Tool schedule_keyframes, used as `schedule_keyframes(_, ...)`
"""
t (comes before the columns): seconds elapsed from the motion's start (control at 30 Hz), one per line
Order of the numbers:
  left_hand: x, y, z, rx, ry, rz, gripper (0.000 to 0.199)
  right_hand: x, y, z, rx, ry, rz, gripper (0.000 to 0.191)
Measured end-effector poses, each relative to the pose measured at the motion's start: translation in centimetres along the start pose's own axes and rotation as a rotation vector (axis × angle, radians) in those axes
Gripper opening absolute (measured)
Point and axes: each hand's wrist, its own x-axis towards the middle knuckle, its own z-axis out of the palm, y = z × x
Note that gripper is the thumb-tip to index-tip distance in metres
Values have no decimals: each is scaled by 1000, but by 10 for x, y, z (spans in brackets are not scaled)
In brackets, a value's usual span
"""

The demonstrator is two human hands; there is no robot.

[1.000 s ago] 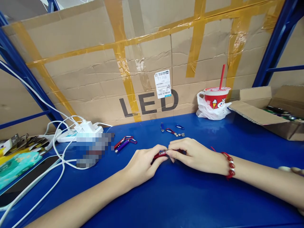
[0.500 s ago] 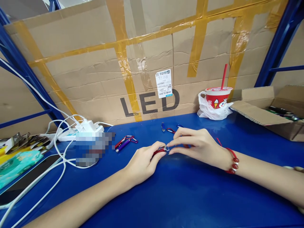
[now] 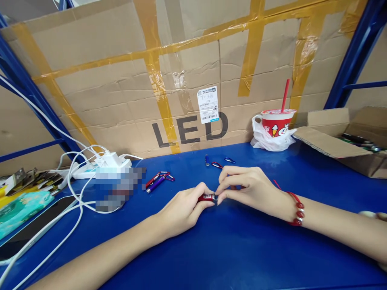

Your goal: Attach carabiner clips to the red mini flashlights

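Observation:
My left hand (image 3: pixel 186 207) is closed around a small red flashlight (image 3: pixel 207 197), with its label and metal end showing past the thumb and forefinger. My right hand (image 3: pixel 249 187) pinches at a small metal loop on that end; its fingertips hide part of the loop. Behind the hands lie a short blue flashlight (image 3: pixel 207 160), a red carabiner clip (image 3: pixel 217 165) and a blue carabiner clip (image 3: pixel 229 160). Left of my left hand, a red flashlight (image 3: pixel 152 182) and a purple flashlight (image 3: pixel 155 184) rest side by side with carabiner clips on their ends.
On the blue table (image 3: pixel 242 253), a white power strip (image 3: pixel 113 161) with cables and a phone (image 3: pixel 39 225) lie left. A red cup (image 3: pixel 276 123) with a straw stands in a plastic bag at back right, beside an open cardboard box (image 3: pixel 359 161). A large carton (image 3: pixel 121 104) forms the back.
My right fingertips have closed in on the metal loop at the flashlight's end. The flashlight has shifted slightly down and right and lies more level, showing its label.

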Motion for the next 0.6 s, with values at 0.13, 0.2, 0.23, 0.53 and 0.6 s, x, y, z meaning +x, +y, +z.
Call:
schedule_keyframes(0.13,0,-1,1,63,26,53,10,2,-3,2,90,-7,93,15)
schedule_keyframes(0.2,0,-2,2,108,47,91,11,3,-5,3,150,-27,162,14)
schedule_keyframes(0.23,0,-3,3,129,62,110,12,3,-5,4,185,-36,195,14)
schedule_keyframes(0.53,1,-4,4,94,116,75,10,4,-4,6,297,-8,247,11)
schedule_keyframes(0.6,0,-3,4,45,92,5,10,7,-4,5,297,-21,274,11)
